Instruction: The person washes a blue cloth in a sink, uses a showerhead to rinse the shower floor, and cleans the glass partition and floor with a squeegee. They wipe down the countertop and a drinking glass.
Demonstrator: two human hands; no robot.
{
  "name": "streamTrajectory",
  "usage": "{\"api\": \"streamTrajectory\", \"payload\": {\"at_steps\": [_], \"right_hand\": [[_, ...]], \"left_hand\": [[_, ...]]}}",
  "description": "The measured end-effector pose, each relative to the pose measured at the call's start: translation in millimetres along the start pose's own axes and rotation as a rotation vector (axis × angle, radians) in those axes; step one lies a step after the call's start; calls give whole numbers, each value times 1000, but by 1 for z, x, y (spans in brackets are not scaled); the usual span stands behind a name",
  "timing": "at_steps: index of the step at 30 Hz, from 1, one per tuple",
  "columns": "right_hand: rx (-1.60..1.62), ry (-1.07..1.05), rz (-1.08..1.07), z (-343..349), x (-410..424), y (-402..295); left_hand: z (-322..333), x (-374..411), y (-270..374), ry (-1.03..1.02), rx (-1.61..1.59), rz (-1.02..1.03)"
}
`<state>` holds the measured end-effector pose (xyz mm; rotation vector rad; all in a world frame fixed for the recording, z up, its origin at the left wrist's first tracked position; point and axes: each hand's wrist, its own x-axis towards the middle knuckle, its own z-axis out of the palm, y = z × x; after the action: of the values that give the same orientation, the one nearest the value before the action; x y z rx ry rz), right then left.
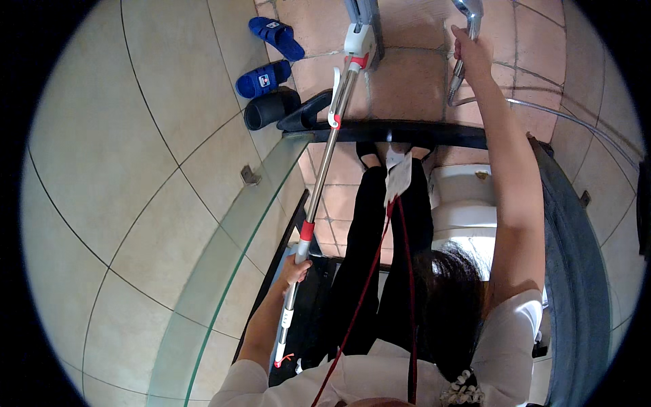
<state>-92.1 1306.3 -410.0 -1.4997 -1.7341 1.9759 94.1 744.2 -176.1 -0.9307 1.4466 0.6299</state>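
Note:
My left hand (295, 269) is closed round the grip of a mop (321, 178) with a metal pole and white and red fittings. The pole slants up to a white and red joint (359, 40) above a grey mop head (362, 11), which is cut off by the top edge. At the upper right, my right hand (473, 51) grips a chrome handheld shower head (473, 20) by its handle. A metal shower hose (564, 109) loops from the handle's lower end towards the right wall.
Blue slippers (277, 38) and black slippers (272, 108) lie by the left wall. A dark raised sill (407, 132) crosses the tiled floor before my feet. A glass panel (229, 254) stands left, a white toilet (464, 193) right. A red lanyard (374, 269) hangs before me.

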Motion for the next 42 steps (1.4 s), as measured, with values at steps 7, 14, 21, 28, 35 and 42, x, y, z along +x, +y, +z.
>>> {"api": "streamTrajectory", "payload": {"at_steps": [7, 14, 21, 28, 35, 42], "right_hand": [[-156, 49, -16, -5, 11, 39], [-113, 32, -57, 18, 15, 41], [-472, 12, -96, 19, 8, 60], [-313, -33, 1, 32, 1, 43], [-270, -4, -119, 52, 7, -40], [-741, -7, -285, 80, 29, -102]], "left_hand": [[-6, 8, -13, -8, -29, 7], [-7, 10, -12, 15, 6, -2], [-8, 12, -18, 13, 21, -27], [-4, 18, -23, 30, 15, -9], [15, 16, -31, 118, 233, 153], [44, 6, -25, 68, 284, 246]]}}
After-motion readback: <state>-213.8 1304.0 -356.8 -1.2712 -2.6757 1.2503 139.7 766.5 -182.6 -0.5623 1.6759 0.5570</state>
